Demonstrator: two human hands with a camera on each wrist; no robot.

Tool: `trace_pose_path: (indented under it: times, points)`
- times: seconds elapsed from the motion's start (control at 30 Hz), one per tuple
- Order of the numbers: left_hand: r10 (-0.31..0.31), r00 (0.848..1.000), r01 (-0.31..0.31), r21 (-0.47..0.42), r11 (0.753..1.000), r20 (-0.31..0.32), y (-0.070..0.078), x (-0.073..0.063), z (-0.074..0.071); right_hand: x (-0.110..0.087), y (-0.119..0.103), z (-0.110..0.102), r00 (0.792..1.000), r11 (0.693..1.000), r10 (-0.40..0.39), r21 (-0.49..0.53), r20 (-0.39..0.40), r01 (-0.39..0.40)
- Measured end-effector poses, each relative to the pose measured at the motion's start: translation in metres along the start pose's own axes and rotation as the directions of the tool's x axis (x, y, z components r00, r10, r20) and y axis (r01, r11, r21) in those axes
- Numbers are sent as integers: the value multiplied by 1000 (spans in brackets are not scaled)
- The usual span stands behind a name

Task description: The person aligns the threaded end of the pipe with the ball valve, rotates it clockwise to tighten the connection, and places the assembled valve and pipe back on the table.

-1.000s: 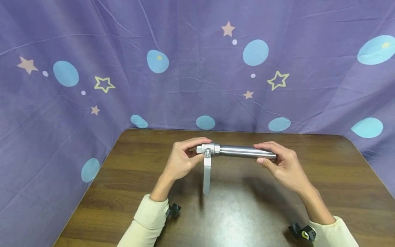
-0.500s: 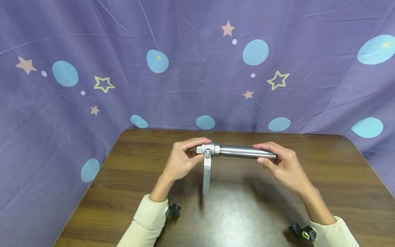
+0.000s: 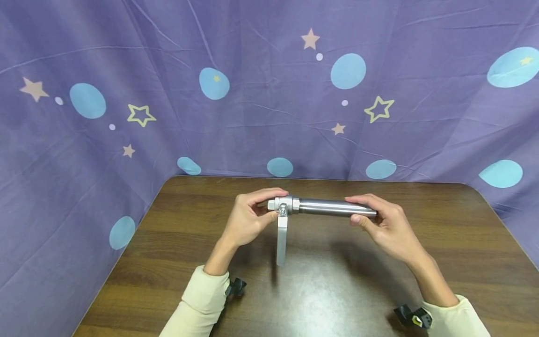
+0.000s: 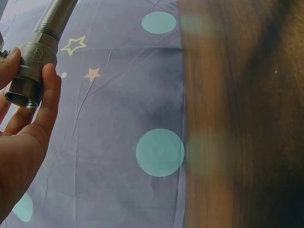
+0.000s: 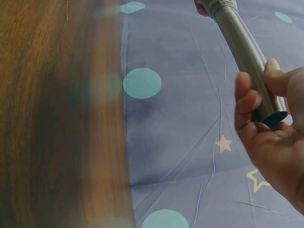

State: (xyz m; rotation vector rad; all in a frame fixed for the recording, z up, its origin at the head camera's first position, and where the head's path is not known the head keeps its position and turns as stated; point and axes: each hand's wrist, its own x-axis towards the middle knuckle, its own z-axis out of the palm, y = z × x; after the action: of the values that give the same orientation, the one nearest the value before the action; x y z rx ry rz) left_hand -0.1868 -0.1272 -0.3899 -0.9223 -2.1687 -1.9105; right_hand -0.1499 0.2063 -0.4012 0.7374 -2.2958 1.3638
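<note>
A silver ball valve [image 3: 284, 204] with a flat lever handle [image 3: 281, 241] is joined to a smooth steel pipe [image 3: 322, 207]. My left hand [image 3: 248, 220] grips the valve body between thumb and fingers, the lever hanging toward me. Around the far right end of the pipe, my right hand [image 3: 387, 227] curls its thumb and fingers. Valve and pipe are held level above the table. Threads show where the pipe [image 4: 54, 21] meets the valve [image 4: 35, 59] in the left wrist view. In the right wrist view the pipe's open end [image 5: 275, 117] sits near the palm.
Below lies a brown wood-grain table [image 3: 168, 262] with rounded far corners. A purple curtain [image 3: 261, 140] with stars and blue dots hangs behind it and along the left side. Black wrist mounts [image 3: 237, 287] sit at both sleeves.
</note>
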Motion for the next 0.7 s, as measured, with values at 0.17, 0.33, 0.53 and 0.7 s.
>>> trace_pose_path:
  times: [0.17, 0.33, 0.53, 0.7]
  points:
    - [4, 1000, -4, 8, 1000, -8, -1, 0, 1, 0, 1, 1, 1000, 997, 26, 77, 6, -27]
    - [3, 1000, -3, 14, 1000, -9, 0, 0, 1, 0, -1, 0, 1000, 993, 10, 116, 5, -11]
    - [-7, 1000, 7, 15, 1000, -9, 1, 0, 1, 1, -2, 1, 999, 995, -44, 93, -28, 47]
    - [-11, 1000, 11, 12, 1000, -18, 2, 0, 0, 1, -1, 2, 997, 995, -67, 74, -47, 70]
